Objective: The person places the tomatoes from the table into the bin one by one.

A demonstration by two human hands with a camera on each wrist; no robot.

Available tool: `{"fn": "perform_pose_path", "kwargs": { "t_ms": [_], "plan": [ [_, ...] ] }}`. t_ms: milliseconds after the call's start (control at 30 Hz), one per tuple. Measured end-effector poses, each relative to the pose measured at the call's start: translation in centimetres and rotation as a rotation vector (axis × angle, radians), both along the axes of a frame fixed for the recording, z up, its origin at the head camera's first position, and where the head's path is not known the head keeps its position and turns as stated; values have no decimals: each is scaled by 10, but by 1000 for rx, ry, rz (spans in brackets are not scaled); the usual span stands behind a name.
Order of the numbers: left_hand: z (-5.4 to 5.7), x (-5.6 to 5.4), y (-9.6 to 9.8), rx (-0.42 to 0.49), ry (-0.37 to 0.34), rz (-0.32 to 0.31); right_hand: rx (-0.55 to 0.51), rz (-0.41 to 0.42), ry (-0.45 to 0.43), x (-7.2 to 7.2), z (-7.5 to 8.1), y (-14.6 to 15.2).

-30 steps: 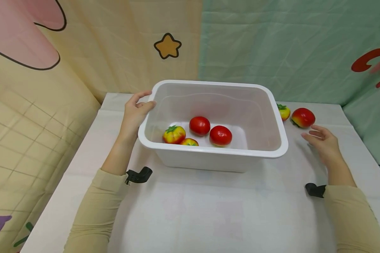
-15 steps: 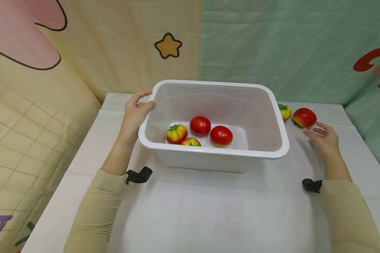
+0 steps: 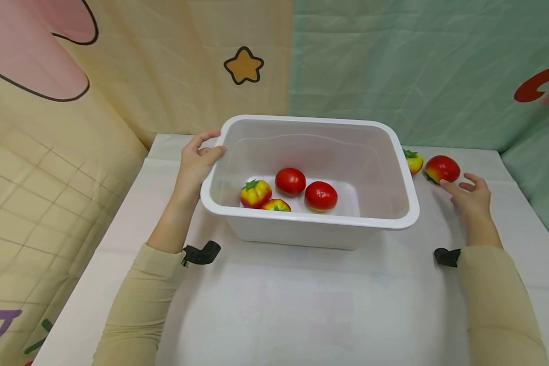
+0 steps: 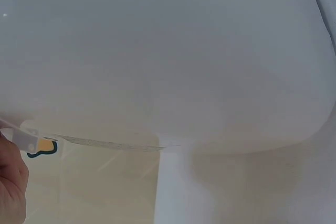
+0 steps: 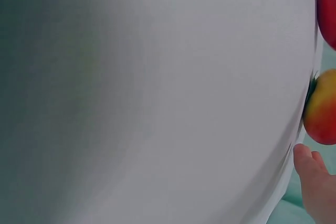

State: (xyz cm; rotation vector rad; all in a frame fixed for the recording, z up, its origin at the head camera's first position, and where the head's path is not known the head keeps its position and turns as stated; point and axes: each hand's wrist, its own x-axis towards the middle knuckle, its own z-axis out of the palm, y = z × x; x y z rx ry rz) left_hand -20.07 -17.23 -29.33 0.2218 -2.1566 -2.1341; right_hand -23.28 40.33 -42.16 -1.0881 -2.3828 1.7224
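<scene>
My left hand [image 3: 199, 161] holds the left rim of a deep white plastic tub [image 3: 297, 220], its thumb over the edge; in the left wrist view the tub's side wall [image 4: 168, 66] fills most of the picture. Beyond the tub's right end lies a glossy red-and-yellow fruit [image 3: 442, 169] with a green leafy cap, cap facing down and to the left. Right beside it is my right hand [image 3: 472, 198], thumb and fingers parted, thumb tip at its lower edge. In the right wrist view, the hand [image 5: 316, 184] is just below that fruit [image 5: 323, 111].
Inside the tub lie several similar fruits, among them two red ones [image 3: 321, 196] and a yellow-red one [image 3: 255, 193]. Another yellowish fruit [image 3: 413, 162] sits partly hidden behind the tub's right rim. A white cloth [image 3: 274, 305] covers the table, with printed curtains [image 3: 393, 61] behind.
My right hand has moved slightly forward, up to the red-and-yellow fruit. A yellow-red fruit in the tub shifted a little to the right. The left hand has stayed on the rim.
</scene>
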Motion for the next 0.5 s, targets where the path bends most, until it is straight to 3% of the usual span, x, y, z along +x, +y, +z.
{"fn": "perform_pose_path", "kwargs": {
  "t_ms": [200, 500],
  "plan": [
    [0, 0, 0, 2, -2, 2, 13, -7, -17, 5, 23, -20],
    [1, 1, 1, -12, 6, 5, 49, 25, -26, 0, 32, -30]
  ]
}}
